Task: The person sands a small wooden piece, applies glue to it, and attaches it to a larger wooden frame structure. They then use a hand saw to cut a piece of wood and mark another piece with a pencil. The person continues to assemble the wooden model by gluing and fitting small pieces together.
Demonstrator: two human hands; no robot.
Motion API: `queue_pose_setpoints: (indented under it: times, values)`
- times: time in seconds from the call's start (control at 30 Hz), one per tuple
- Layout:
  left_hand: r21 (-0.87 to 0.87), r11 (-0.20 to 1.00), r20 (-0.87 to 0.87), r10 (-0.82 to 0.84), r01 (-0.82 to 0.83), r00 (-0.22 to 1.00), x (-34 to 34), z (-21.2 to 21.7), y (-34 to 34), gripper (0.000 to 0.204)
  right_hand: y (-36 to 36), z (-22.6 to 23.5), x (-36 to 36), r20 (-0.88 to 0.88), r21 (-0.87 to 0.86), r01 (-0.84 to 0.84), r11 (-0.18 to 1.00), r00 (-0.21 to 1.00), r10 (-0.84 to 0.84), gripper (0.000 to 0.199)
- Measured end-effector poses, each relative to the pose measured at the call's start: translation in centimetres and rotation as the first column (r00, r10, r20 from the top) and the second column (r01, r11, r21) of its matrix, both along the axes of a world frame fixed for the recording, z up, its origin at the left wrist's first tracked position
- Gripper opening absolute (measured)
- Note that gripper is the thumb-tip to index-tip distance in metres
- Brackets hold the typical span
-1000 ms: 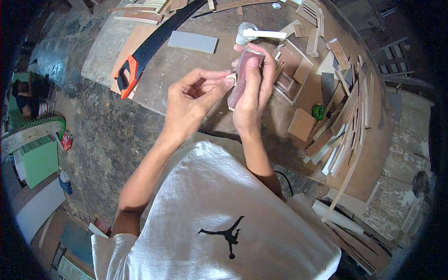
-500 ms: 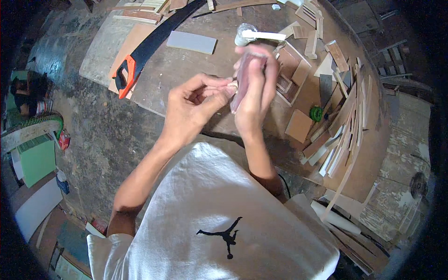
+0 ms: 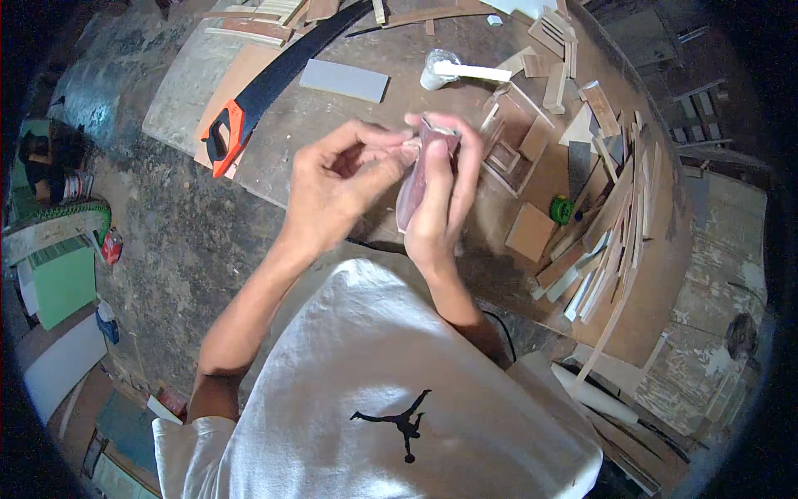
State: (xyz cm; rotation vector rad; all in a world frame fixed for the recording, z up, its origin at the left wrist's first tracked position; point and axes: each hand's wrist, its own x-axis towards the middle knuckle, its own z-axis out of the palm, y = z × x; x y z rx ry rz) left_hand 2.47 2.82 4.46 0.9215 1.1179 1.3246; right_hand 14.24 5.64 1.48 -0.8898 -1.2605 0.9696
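Note:
Over the near edge of the workbench (image 3: 274,158), my two hands meet. Between its thumb and fingertips my left hand (image 3: 328,187) pinches a small pale piece (image 3: 411,145), mostly hidden by the fingers; it looks like wood. My right hand (image 3: 436,204) is wrapped round a reddish-brown sanding block (image 3: 412,190), which looks like folded sandpaper, its thumb lying along the face. The block stands tilted, its left side against the small piece or very close to it.
A handsaw (image 3: 235,125) with an orange and black handle lies at the left beside a grey-white board (image 3: 344,81). Beyond my hands stands a clear cup (image 3: 434,76) with a white stick across it. Rightward are a small wooden box (image 3: 532,121), a green roll (image 3: 562,209) and piled wood strips (image 3: 619,237).
My right hand and the sanding block have moved down toward my body and slightly left. The left hand stays nearly in place, still pinching the small piece.

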Motion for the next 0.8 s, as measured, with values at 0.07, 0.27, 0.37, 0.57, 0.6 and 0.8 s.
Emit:
queue_pose_setpoints:
  times: [0.07, 0.27, 0.37, 0.57, 0.6, 0.8]
  values:
    - [-0.014, 1.0, 0.051, -0.001, 0.002, 0.999, 0.3, -0.4, -0.6, 0.018, 0.8, 0.4, 0.6, -0.034, -0.038, -0.043, 0.998, 0.999, 0.042, 0.026]
    - [0.013, 0.999, -0.051, -0.039, 0.04, 0.998, -0.1, -0.3, -0.1, 0.021, -0.2, 0.0, 0.3, 0.069, 0.0, 0.019, 1.0, 0.997, -0.019, 0.027]
    - [-0.003, 0.999, 0.013, -0.04, 0.04, 0.999, 0.3, -0.7, -0.6, 0.02, 0.4, 0.5, 0.4, 0.018, -0.016, 0.019, 1.0, 1.0, -0.018, 0.029]
    - [0.119, 0.991, -0.067, -0.06, 0.068, 0.996, -0.4, -0.4, 0.0, 0.018, -0.6, -0.5, 0.3, 0.043, 0.076, 0.021, 0.997, 0.999, -0.024, 0.031]
    - [0.08, 0.994, -0.003, -0.068, 0.068, 0.998, -0.1, -0.2, -0.1, 0.018, -0.3, -0.3, 0.5, -0.001, 0.042, 0.016, 0.999, 1.0, -0.016, 0.031]
    - [0.072, 0.987, -0.049, -0.141, 0.144, 0.989, 0.0, 0.5, -0.6, 0.02, 1.5, 2.9, 1.0, -0.062, -0.031, -0.003, 1.0, 0.998, 0.001, 0.033]
